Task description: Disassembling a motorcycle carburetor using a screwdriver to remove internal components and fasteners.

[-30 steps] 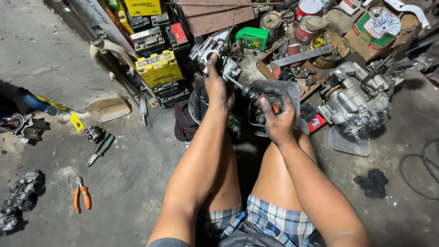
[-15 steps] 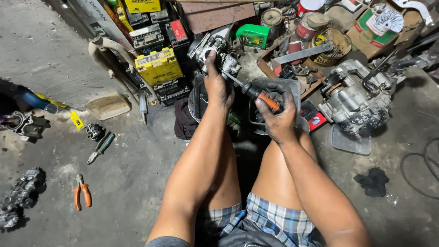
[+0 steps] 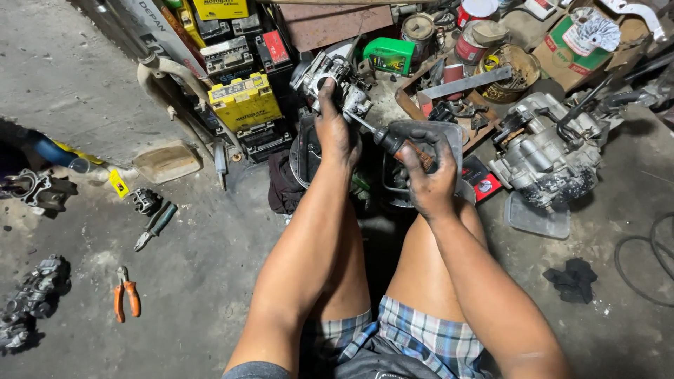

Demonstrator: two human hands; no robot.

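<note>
My left hand (image 3: pixel 335 130) grips a grey metal carburetor (image 3: pixel 328 76) and holds it above a dark round pan (image 3: pixel 303 151). My right hand (image 3: pixel 430 175) is closed on the orange and black handle of a screwdriver (image 3: pixel 400 145). Its shaft points up and left, and its tip meets the carburetor's right side. Both hands are grimy with oil. My bare knees and plaid shorts (image 3: pixel 414 335) fill the bottom of the head view.
A grey engine block (image 3: pixel 551 158) stands at right on a plastic tray. Yellow and black batteries (image 3: pixel 244 100) sit behind at left. Orange pliers (image 3: pixel 126 295), a screwdriver (image 3: pixel 156 226) and metal parts (image 3: pixel 31 298) lie on the concrete floor at left. A black rag (image 3: pixel 574 279) lies at right.
The view has shifted only slightly. Both hands keep their hold on the carburetor and the screwdriver, with the screwdriver still against the carburetor.
</note>
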